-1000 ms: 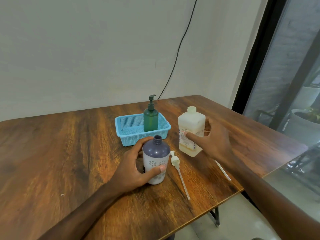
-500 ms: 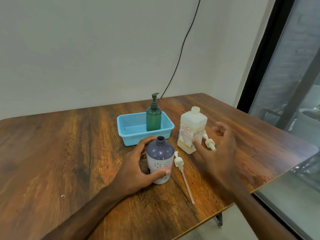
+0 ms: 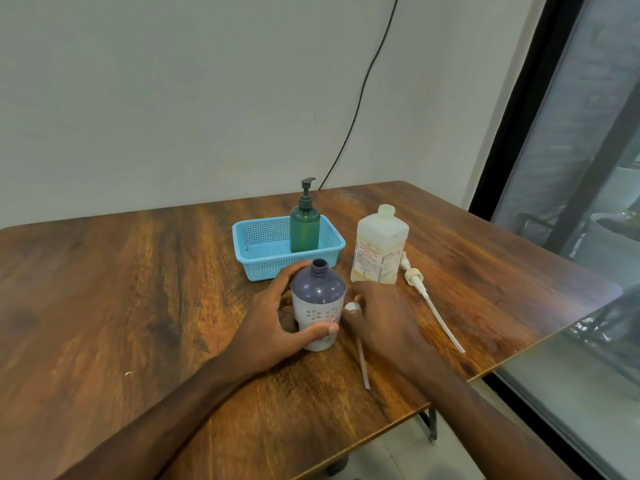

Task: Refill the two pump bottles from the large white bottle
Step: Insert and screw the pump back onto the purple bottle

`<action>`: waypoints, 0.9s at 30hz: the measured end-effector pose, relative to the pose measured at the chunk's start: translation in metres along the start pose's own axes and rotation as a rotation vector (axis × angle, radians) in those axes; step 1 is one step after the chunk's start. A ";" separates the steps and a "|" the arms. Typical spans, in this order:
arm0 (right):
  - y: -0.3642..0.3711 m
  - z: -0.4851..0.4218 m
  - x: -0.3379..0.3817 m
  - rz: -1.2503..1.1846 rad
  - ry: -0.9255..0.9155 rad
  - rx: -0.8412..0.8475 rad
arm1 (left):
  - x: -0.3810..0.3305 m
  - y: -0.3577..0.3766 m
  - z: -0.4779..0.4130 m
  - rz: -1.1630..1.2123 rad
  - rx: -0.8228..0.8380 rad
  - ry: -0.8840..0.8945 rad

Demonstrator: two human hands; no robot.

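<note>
My left hand point(image 3: 273, 323) grips the purple-topped pump bottle point(image 3: 318, 296), which stands upright with its neck uncovered near the table's front. Its white pump point(image 3: 353, 308) lies on the table just to the right, with the tube pointing toward me. My right hand point(image 3: 384, 320) lies over that pump, with fingers and thumb closing round its collar. The large white bottle point(image 3: 379, 247) stands uncapped behind my right hand. A green pump bottle point(image 3: 304, 226) stands in the blue basket point(image 3: 256, 244) with its pump on.
A second white pump point(image 3: 414, 275) with a long tube lies to the right of the white bottle. The wooden table's point(image 3: 138, 289) right edge runs diagonally close by, with a glass wall point(image 3: 571, 168) beyond. A black cable hangs down the wall behind.
My right hand left the large white bottle, which now stands upright, and dropped left onto the pump beside the purple bottle. My left hand has kept its hold.
</note>
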State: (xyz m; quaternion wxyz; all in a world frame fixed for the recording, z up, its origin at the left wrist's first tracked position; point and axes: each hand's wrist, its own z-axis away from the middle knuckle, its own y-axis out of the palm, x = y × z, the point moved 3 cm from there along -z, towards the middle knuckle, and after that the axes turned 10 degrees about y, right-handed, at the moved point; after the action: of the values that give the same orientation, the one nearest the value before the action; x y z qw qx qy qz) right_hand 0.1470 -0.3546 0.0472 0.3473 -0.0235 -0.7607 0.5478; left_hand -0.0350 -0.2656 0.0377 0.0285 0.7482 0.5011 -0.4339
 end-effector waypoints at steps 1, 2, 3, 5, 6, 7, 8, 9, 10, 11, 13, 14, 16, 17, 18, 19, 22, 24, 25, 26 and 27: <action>0.000 -0.003 0.000 -0.006 0.007 0.011 | 0.001 0.000 0.000 -0.003 0.002 0.001; -0.001 -0.005 0.001 -0.020 0.005 0.009 | 0.002 0.000 0.000 -0.008 0.001 0.005; -0.004 -0.005 0.002 -0.046 0.000 -0.008 | 0.002 0.000 0.000 -0.009 0.002 0.011; -0.015 -0.004 0.009 -0.148 -0.012 -0.087 | 0.002 0.000 -0.001 -0.002 0.000 0.018; -0.024 -0.002 0.013 -0.215 -0.017 -0.134 | 0.002 0.000 -0.001 0.003 -0.002 0.020; -0.034 0.001 0.020 -0.277 -0.036 -0.186 | 0.003 0.001 -0.001 0.003 -0.003 0.020; -0.045 0.005 0.027 -0.328 -0.072 -0.244 | 0.003 0.001 -0.001 0.006 -0.003 0.018; -0.058 0.009 0.036 -0.381 -0.122 -0.298 | 0.002 0.001 -0.001 0.009 -0.003 0.017; -0.070 0.014 0.044 -0.450 -0.171 -0.335 | 0.002 0.002 -0.001 0.015 -0.003 0.014; -0.083 0.018 0.053 -0.533 -0.210 -0.353 | 0.001 0.002 -0.001 0.021 -0.003 0.011; -0.106 0.024 0.069 -0.679 -0.278 -0.363 | -0.001 0.003 -0.001 0.031 0.001 0.002; -0.117 0.026 0.076 -0.726 -0.310 -0.372 | -0.002 0.003 -0.001 0.040 0.005 -0.003; -0.132 0.030 0.089 -0.778 -0.372 -0.384 | -0.002 0.004 -0.001 0.054 0.010 -0.016; -0.137 0.031 0.094 -0.793 -0.396 -0.385 | -0.001 0.004 -0.001 0.060 0.012 -0.023; -0.140 0.031 0.099 -0.809 -0.416 -0.382 | -0.002 0.004 0.000 0.068 0.014 -0.030; -0.142 0.032 0.102 -0.825 -0.435 -0.375 | -0.002 0.004 0.000 0.072 0.014 -0.034; -0.144 0.032 0.109 -0.833 -0.472 -0.361 | -0.003 0.003 0.001 0.081 0.013 -0.038; -0.142 0.031 0.110 -0.822 -0.486 -0.343 | -0.004 0.002 0.001 0.086 0.014 -0.038; -0.140 0.030 0.110 -0.815 -0.490 -0.332 | -0.004 0.002 0.001 0.086 0.016 -0.039; -0.137 0.030 0.109 -0.805 -0.489 -0.322 | -0.004 0.002 0.001 0.087 0.017 -0.042; -0.133 0.029 0.108 -0.792 -0.485 -0.312 | -0.003 0.002 0.001 0.087 0.017 -0.043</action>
State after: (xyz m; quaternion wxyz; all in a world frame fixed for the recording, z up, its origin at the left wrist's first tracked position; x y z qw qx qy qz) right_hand 0.0947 -0.3866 0.2095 0.3339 0.3441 -0.8433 0.2428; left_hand -0.0347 -0.2697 0.0385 0.0521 0.7599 0.4637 -0.4525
